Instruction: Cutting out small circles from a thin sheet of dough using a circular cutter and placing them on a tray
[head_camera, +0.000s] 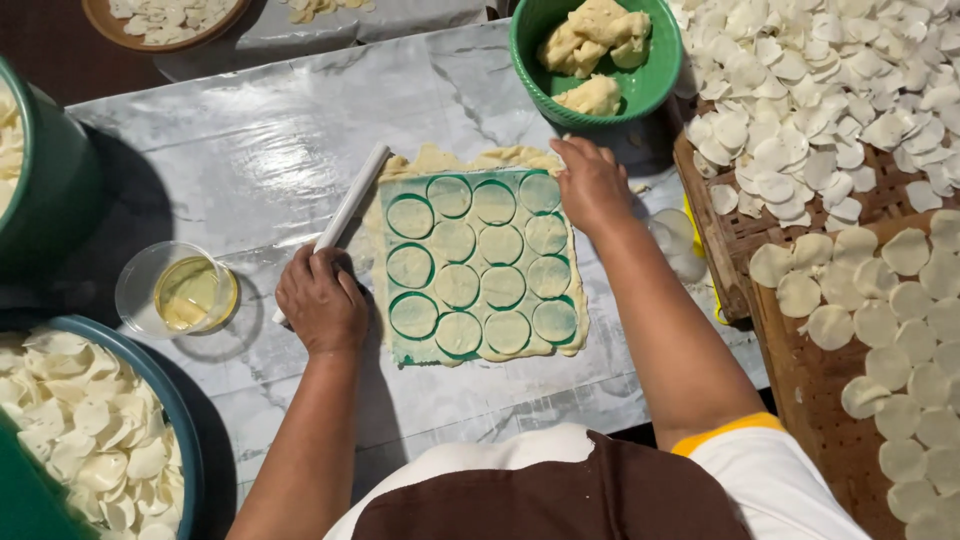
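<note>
Dough sheet (432, 160) lies mid-table under a green cutter mould (478, 262), all its round holes filled with dough; ragged edges show at the top and left. Cut discs already fill the blue tub (178, 420) and wooden trays (812, 385); lumps wait in the green bowl (650, 85). Left hand (320, 300) is wrapped around a white roller (350, 205) at the mould's left edge. Right hand (592, 185) presses fingers-down on the top right corner.

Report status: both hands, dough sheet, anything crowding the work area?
Left hand gripping white roller. Right hand pressing green cutter mould onto dough sheet. Oil cup sits left, green dough bowl just above.
</note>
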